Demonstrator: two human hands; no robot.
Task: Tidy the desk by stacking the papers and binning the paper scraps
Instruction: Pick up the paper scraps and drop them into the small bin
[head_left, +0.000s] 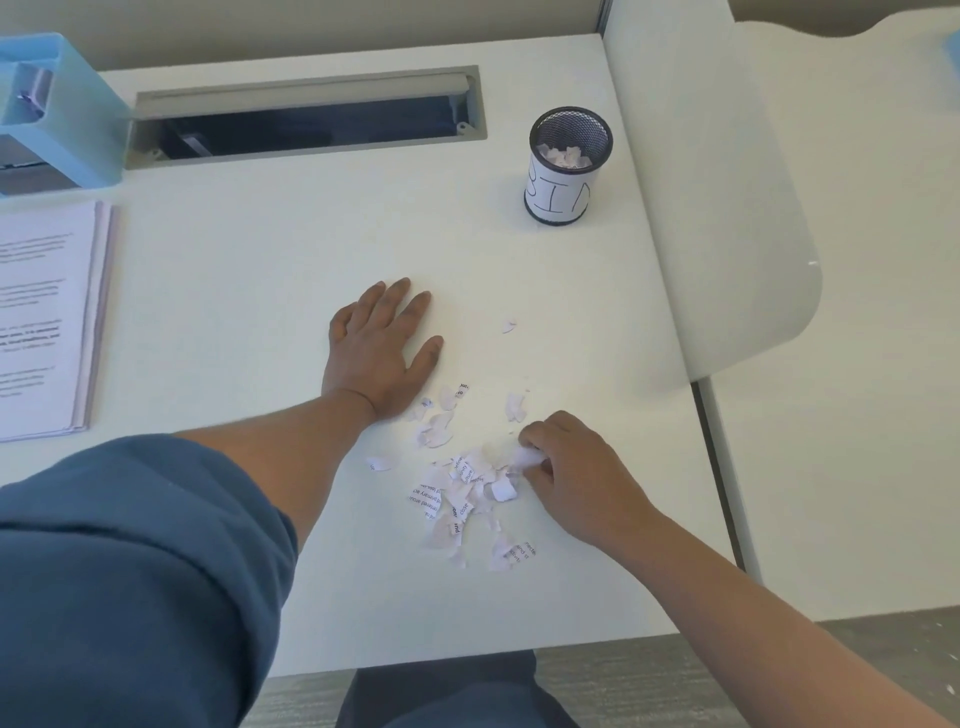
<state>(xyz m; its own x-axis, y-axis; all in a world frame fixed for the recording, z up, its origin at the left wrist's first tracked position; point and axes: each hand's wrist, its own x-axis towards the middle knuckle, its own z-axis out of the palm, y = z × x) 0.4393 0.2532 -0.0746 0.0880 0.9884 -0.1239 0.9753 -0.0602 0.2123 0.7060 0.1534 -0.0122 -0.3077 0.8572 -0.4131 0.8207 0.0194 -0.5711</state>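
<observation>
Your left hand lies flat on the desk, fingers spread, holding nothing. Your right hand pinches scraps from the pile near the desk's front edge. The bin stands toward the back right corner, scraps inside. The papers sit stacked at the left edge.

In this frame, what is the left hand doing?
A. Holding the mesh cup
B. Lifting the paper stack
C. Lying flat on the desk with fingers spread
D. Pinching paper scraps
C: the left hand lies flat on the desk, while the right hand pinches paper scraps.
</observation>
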